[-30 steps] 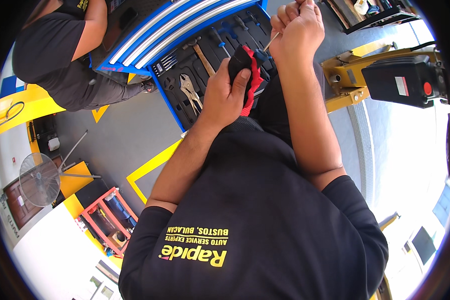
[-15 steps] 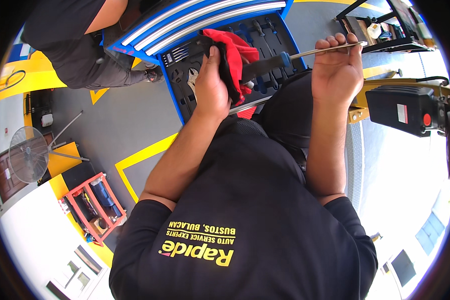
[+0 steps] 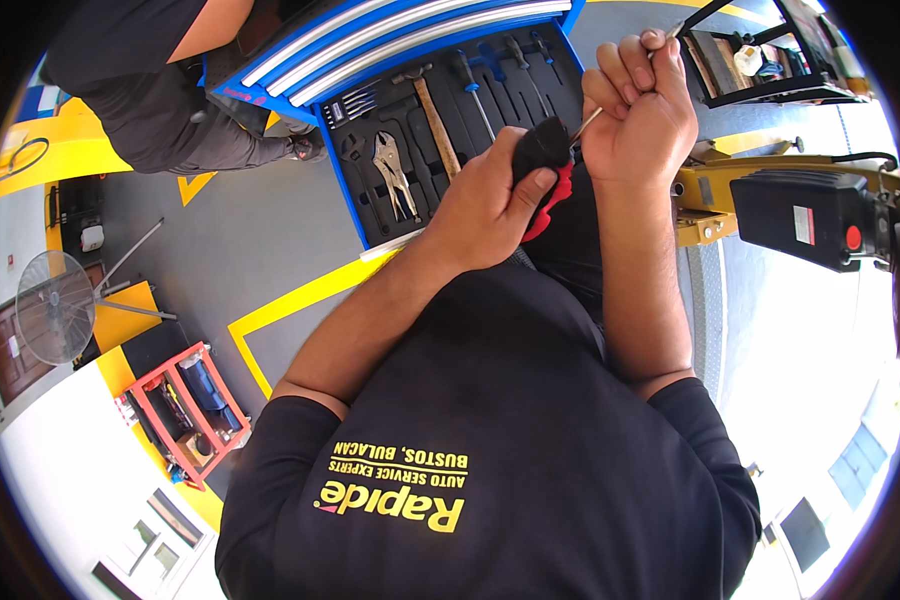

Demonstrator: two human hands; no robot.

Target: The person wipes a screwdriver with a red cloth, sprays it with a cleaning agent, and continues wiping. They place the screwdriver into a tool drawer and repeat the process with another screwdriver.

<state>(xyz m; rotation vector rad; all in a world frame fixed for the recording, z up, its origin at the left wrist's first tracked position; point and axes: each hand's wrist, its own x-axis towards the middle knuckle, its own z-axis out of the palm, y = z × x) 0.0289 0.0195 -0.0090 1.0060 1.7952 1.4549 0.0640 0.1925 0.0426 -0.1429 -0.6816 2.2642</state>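
My left hand [image 3: 485,205] is closed round a red and black cloth [image 3: 542,150], bunched over the handle end of a screwdriver, so the handle is hidden. From the cloth the thin metal shaft [image 3: 592,122] slants up into my right hand [image 3: 640,120]. Its fingers are curled about the shaft near the tip, which shows just past the fingertips. Both hands are held up, with an open blue tool drawer [image 3: 342,190] beyond my left hand. In its dark foam lie a hammer [image 3: 436,125], locking pliers [image 3: 394,172] and several screwdrivers [image 3: 476,95].
At the upper left, another person [image 3: 155,120] in dark clothes is beside the blue tool cabinet [image 3: 400,45]. A yellow lift arm with a black box [image 3: 795,222] stands at right. A black rack [image 3: 750,70], a red tool cart [image 3: 190,410] and a fan [image 3: 58,305] are around.
My left hand and the cloth have moved right, and the cloth now covers the screwdriver's handle. The right hand has shifted slightly left and curled more. More of the drawer shows, including the hammer.
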